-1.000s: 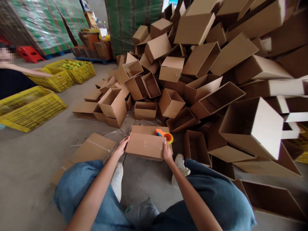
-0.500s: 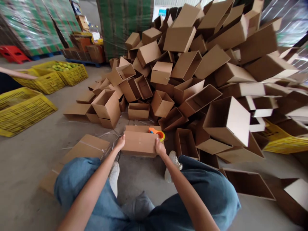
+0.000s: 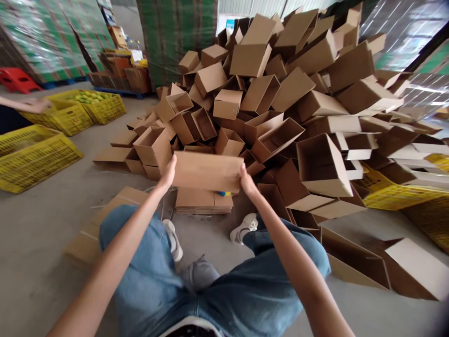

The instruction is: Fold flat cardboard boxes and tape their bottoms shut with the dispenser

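Two grips on opposite ends of cardboard carton: left grip and right grip closed narrow on it, carton raised between them, clear of folded cartons below grips; carton pile beyond.

Held carton: a flat brown corrugated-cardboard box is showing a matt, faintly rough paper surface.
Crates: bright yellow lattice plastic crates are catching a smooth, low sheen.
Trousers: loose blue denim jeans are looking soft and matt.
Floor: grey concrete floor is looking smooth and dull.
Pallet wrap: clear plastic film is gleaming glossy over green stacks.
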Demonstrator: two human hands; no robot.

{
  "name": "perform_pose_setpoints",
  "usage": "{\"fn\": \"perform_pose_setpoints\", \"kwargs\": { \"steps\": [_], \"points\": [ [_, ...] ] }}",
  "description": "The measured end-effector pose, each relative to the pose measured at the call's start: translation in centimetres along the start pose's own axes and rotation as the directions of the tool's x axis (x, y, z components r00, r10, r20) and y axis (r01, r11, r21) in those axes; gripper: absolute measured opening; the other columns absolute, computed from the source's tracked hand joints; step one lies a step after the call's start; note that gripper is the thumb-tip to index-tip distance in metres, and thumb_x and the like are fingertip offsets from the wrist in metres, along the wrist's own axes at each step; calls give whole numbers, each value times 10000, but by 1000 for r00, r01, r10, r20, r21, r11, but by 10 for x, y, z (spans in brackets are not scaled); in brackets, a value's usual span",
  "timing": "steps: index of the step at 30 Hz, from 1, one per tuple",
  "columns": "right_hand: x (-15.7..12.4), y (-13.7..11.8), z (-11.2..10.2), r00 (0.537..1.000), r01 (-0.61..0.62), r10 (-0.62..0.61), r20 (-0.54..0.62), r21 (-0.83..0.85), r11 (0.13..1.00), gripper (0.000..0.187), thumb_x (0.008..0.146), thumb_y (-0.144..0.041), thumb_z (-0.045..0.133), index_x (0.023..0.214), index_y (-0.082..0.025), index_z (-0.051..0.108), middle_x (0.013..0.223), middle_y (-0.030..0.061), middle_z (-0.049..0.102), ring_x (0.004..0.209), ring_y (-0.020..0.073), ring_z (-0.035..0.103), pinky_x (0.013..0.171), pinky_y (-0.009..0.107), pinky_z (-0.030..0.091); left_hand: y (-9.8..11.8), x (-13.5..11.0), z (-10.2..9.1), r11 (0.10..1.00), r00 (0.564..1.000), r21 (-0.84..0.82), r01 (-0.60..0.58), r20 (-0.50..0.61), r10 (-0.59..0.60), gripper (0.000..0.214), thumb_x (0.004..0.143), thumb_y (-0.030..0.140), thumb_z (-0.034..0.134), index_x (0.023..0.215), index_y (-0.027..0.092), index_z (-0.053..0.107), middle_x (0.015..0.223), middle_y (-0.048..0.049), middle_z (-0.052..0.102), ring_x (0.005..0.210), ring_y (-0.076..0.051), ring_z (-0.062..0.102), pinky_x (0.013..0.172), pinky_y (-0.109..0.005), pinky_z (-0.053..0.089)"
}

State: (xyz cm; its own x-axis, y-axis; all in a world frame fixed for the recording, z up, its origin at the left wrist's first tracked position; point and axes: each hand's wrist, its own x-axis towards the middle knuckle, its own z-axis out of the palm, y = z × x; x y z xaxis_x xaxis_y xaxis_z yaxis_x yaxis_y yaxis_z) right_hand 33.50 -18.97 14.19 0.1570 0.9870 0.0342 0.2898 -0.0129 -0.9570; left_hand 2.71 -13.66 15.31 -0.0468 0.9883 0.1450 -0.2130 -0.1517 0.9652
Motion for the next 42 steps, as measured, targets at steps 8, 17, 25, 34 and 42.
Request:
{"fn": "perform_pose_setpoints", "kwargs": {
  "steps": [8, 17, 25, 34, 42],
  "points": [
    [-35, -75, -43, 972, 233, -233, -29, 246, 941, 916, 874, -780, -31, 1406, -279, 521, 1336, 37, 629, 1351, 281, 461, 1078, 464, 359, 77, -16, -6, 985, 993, -156, 71, 107, -55, 838, 907, 767, 166, 1214, 140, 629, 1213, -156, 687, 1319, -341, 515, 1067, -496, 435],
    [-12, -24, -25, 964, -192, 136, 230, 241, 951, 661, 858, -704, 366, 1182, -212, 665, 1018, 92, 743, 1082, 328, 640, 900, 437, 495, 35, -4, 18, 853, 864, -140, 503, 84, -496, 632, 935, 665, 352, 1180, 190, 689, 1111, -138, 750, 1227, -355, 599, 975, -465, 508],
    [-1, 6, -23, 965, -251, 223, 135, 248, 936, 366, 542, -294, 574, 902, -234, 582, 734, -21, 624, 721, 202, 562, 688, 305, 464, 32, 12, 20, 914, 945, 247, 321, -26, -325, 399, 770, 406, 760, 1101, 211, 652, 1293, -83, 668, 1409, -316, 413, 1156, -408, 326],
    [0, 10, -20, 986, -154, 150, 70, 67, 986, 346, 548, -296, 553, 888, -241, 577, 735, -20, 563, 724, 194, 489, 694, 307, 429, 2, 0, -1, 849, 988, 508, 145, -126, -93, 328, 782, 448, 649, 1001, 204, 661, 999, -74, 751, 1067, -319, 645, 921, -355, 483],
    [-18, -8, -29, 994, -46, 53, 101, -70, 996, 366, 728, -407, 641, 1046, -230, 606, 817, 14, 648, 778, 214, 588, 709, 307, 463, 25, -6, -6, 730, 995, 676, 95, -45, -88, 379, 796, 578, 555, 801, 226, 695, 795, -40, 747, 816, -273, 663, 717, -297, 461]
  ]
}}
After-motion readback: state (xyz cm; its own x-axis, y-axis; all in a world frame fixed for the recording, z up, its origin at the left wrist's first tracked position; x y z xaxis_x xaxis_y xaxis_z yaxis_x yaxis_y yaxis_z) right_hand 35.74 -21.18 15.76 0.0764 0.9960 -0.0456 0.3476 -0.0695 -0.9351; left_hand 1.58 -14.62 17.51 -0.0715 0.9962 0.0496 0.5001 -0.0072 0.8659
